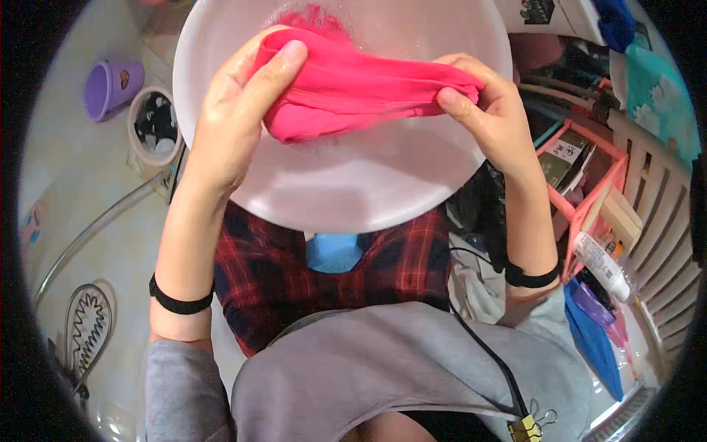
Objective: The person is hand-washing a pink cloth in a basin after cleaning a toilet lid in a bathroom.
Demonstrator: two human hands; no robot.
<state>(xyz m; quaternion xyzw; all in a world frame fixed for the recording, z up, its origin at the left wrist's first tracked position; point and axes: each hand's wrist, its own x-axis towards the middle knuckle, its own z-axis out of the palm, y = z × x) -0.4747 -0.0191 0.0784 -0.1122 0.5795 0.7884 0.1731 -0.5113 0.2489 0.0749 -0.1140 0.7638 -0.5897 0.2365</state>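
With the bright-pink folded cloth (361,85) stretched above the round white plastic basin (368,210), the left hand (239,99) and right hand (497,110) each pinching one end in their grip, a gentle, even pull should strain it least.

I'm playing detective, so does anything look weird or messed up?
Yes: a yellow binder clip sits at the grey shirt's neckline beside a black cable, odd because such clips usually hold paper. The pink cloth over the white basin shows no obvious damage.
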